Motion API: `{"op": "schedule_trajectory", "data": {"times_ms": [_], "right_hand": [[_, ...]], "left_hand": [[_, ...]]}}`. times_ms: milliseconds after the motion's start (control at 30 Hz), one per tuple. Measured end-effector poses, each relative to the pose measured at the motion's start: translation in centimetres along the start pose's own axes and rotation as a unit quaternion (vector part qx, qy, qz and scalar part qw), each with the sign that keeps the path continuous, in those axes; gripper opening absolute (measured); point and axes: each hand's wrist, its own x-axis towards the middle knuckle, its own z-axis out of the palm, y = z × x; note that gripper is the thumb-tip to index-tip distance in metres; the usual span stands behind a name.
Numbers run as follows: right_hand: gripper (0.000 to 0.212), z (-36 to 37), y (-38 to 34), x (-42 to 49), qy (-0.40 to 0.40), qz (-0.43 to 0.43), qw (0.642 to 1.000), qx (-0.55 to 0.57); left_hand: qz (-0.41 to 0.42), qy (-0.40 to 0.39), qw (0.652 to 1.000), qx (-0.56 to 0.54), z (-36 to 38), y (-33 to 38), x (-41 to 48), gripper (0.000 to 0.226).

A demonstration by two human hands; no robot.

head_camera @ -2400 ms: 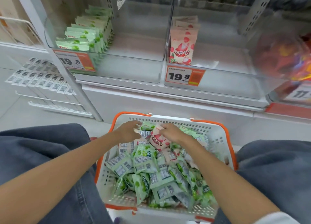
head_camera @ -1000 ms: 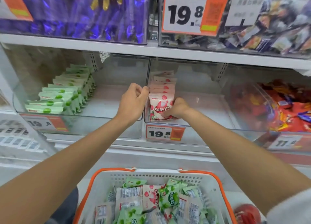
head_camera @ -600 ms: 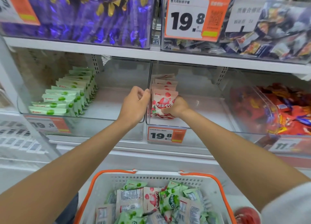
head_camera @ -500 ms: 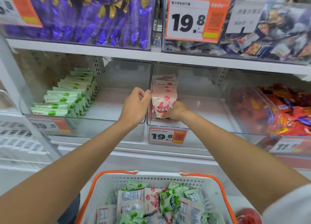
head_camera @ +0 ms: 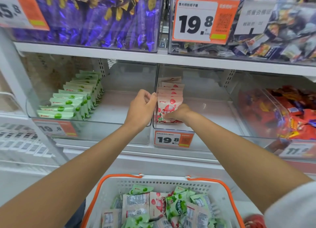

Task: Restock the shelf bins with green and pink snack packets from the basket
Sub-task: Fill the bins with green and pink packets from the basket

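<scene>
A pink snack packet (head_camera: 168, 104) stands upright at the front of a row of pink packets (head_camera: 171, 87) in the middle clear bin (head_camera: 213, 125). My left hand (head_camera: 140, 108) pinches its upper left edge beside the bin divider. My right hand (head_camera: 177, 114) grips its lower right part from the front. Green packets (head_camera: 73, 97) stand in a row in the left clear bin (head_camera: 111, 132). Below, the white basket with an orange rim (head_camera: 153, 180) holds several green and pink packets (head_camera: 159, 205).
The upper shelf carries bins of purple sweets (head_camera: 95, 17) and mixed wrapped sweets (head_camera: 282, 39). A bin of red and orange packets (head_camera: 290, 114) sits to the right. Orange price tags (head_camera: 173, 139) hang on the bin fronts. Both bins have bare floor beside their rows.
Both hands left the basket and carried a pink packet up to the middle bin. Over the last second it was set upright at the front of the pink row.
</scene>
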Motion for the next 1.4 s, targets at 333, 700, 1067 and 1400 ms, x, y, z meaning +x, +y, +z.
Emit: {"op": "schedule_trajectory", "data": {"times_ms": [333,700,1067,1400], "right_hand": [[0.04,-2.0,-0.9,-4.2,0.028,0.008,0.999,-0.034],[0.004,0.1,4.4,-17.1,0.15,-0.281,0.927,-0.2],[0.006,5.1,19.0,-16.2,-0.2,0.01,0.865,-0.459],[0.033,5.5,21.1,-16.5,-0.155,0.072,0.931,-0.324]], "left_hand": [[0.008,0.036,0.999,-0.018,-0.8,1.0,-1.5,0.02],[-0.024,-0.128,0.983,0.133,-1.6,-0.6,-10.8,0.017],[-0.151,-0.362,0.892,0.226,-0.6,-11.9,-15.8,0.019],[-0.16,-0.479,0.852,0.135,2.8,-11.5,-19.3,0.029]]}}
